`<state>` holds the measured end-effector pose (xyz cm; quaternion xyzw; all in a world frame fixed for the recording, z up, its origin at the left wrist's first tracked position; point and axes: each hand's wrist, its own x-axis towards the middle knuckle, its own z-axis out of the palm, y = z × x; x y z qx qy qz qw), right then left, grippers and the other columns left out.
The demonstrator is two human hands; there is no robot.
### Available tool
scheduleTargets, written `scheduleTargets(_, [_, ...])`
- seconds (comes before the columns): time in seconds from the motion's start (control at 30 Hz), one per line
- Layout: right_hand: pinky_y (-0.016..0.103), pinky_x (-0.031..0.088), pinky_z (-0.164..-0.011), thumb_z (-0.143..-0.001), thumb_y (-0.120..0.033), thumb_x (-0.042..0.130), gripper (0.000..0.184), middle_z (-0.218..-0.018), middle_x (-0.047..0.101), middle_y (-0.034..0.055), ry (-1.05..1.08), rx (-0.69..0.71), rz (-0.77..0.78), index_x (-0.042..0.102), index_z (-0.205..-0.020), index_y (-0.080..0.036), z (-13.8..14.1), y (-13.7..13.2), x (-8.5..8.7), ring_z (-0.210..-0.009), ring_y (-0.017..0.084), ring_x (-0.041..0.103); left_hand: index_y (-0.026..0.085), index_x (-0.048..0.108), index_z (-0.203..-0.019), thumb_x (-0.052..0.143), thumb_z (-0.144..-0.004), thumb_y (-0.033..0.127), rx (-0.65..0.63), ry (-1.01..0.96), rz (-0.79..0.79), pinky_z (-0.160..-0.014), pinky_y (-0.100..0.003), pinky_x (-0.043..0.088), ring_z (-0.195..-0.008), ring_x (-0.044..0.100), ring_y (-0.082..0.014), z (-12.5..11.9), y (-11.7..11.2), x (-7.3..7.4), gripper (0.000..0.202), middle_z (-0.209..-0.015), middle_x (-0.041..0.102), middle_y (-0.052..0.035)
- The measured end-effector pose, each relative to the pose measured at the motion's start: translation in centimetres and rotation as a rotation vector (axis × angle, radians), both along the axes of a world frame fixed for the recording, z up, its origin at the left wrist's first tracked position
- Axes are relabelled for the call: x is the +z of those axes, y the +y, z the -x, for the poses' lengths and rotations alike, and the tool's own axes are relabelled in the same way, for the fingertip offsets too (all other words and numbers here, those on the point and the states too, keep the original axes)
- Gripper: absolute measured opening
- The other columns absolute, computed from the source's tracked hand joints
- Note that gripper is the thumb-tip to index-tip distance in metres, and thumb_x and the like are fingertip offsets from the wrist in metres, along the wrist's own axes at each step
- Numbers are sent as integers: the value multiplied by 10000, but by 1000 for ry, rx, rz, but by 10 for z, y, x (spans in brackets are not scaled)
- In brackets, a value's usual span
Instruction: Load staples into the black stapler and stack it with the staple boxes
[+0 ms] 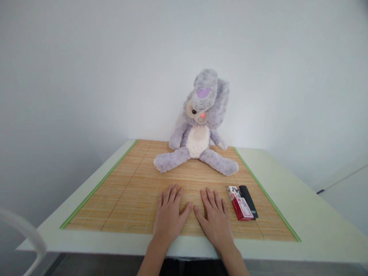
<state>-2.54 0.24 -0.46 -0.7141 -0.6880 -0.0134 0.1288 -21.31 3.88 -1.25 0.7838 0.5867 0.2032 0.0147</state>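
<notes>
Mat: slatted, pale wood-coloured mat (129, 195) with thin dark cross-threads and green edging along two sides, spread on a smooth, pale table (287, 184).
Plush rabbit: grey-lilac toy rabbit (198, 140) of shaggy pile, with a cream belly, a pink nose and limp, rounded limbs, seated upright with its legs splayed.
Small packaging: red-and-white box (243, 211), straight-edged, with a printed face; against it lies a dark oblong object (248, 201), smooth and round-cornered.
Left hand: left hand (169, 216) palm down and flat on the mat, fingers spread, grasping nothing.
Right hand: right hand (215, 220) likewise flattened and spread on the mat, with nothing in its grasp; the thumbs point toward each other, apart.
Position: the mat lies directly beneath both hands; the box and dark object sit just beyond the right hand's outer side; the rabbit sits farther back, between the hands and the wall (100, 76).
Obscured: one rabbit eye, behind a drooping ear; both palms; the forearms, cut off below. I cannot tell whether the packaging is one box or two, nor read its print.
</notes>
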Motion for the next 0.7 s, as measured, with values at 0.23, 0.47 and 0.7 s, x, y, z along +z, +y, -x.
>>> scheduleTargets(0.23, [562, 172, -1264, -1019, -605, 391, 686, -1711, 241, 18, -3, -8, 3, 295, -1630, -310, 2, 1, 0, -1591, 321, 184, 285, 376, -1583, 491, -974, 615, -9, 7, -11, -1268, -594, 211, -1572, 242, -314, 0, 0, 0, 702, -1686, 316, -60])
scheduleTargets(0.47, [558, 172, -1265, -1018, -600, 395, 682, -1707, 253, 14, -8, -8, 5, 296, -1629, -314, 2, 1, 4, -1590, 315, 188, 288, 390, -1575, 501, -969, 613, -4, -13, -1, -1266, -601, 208, -1571, 242, -319, 0, -1, 2, 697, -1684, 321, -62])
scheduleTargets(0.7, [562, 160, -1265, -1017, -591, 399, 674, -1711, 246, 22, -10, -19, 27, 305, -1626, -319, 2, 2, 5, -1591, 317, 183, 303, 386, -1577, 494, -978, 603, -1, -30, 2, -1268, -588, 212, -1564, 260, -316, -1, -1, 5, 678, -1674, 347, -57])
